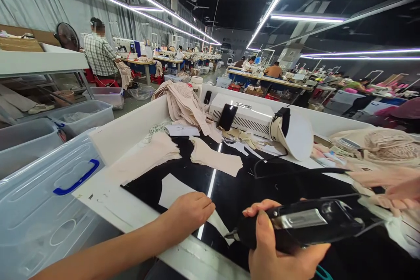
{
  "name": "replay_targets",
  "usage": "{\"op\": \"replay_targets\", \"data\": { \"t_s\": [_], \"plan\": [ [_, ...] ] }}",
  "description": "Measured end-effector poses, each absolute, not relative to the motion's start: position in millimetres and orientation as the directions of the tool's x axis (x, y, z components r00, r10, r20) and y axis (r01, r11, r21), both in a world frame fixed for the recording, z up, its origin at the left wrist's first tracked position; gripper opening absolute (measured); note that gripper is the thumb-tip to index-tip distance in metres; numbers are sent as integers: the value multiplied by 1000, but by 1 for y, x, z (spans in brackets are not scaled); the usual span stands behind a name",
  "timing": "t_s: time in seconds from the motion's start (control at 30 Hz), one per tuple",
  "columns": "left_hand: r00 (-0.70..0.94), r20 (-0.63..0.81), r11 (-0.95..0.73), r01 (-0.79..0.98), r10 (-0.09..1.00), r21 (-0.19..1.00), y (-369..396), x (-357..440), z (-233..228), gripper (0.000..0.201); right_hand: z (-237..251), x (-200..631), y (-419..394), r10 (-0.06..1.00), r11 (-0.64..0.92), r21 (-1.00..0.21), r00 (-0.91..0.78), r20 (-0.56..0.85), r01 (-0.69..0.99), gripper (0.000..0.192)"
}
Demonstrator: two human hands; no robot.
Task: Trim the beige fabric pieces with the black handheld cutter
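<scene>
Black glossy worktop (262,183) amid factory benches, white rim near; left hand (188,212) fisted on fabric piece (173,192), right hand (278,249) gripping black tool (305,225).

Black handheld tool (305,227), prob. horizontal, over tabletop.

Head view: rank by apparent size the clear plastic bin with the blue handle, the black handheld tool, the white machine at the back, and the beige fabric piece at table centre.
1. Clear plastic bin, though nearness inflates it.
2. Black handheld tool in the right hand, also near.
3. White machine.
4. Beige fabric piece.
</scene>
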State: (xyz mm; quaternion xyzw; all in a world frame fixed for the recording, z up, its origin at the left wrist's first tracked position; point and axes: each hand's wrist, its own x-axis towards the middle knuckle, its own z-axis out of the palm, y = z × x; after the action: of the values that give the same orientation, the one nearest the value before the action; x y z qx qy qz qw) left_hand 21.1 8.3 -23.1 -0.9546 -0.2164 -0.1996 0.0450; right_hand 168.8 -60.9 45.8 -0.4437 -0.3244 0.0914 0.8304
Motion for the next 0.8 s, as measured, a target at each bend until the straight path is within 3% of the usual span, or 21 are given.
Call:
{"op": "replay_targets", "data": {
  "t_s": [0.2, 0.43, 0.6, 0.8],
  "plan": [
    [829, 439, -902, 423, 346, -89, 4, 20, -27, 21, 46, 168, -62, 440, 586, -798, 772, 459, 141, 57],
    [876, 377, -895, 396, 301, -206, -1, 18, -27, 20, 44, 167, -62, 427, 550, -819, 789, 442, 162, 44],
    [884, 286, -883, 430, 370, -189, -7, 20, -23, 23, 43, 168, -64, 426, 546, -821, 789, 443, 166, 45],
    [863, 288, -877, 464, 415, -127, -15, 19, -15, 26, 45, 167, -66, 438, 532, -831, 788, 434, 161, 45]
  ]
}}
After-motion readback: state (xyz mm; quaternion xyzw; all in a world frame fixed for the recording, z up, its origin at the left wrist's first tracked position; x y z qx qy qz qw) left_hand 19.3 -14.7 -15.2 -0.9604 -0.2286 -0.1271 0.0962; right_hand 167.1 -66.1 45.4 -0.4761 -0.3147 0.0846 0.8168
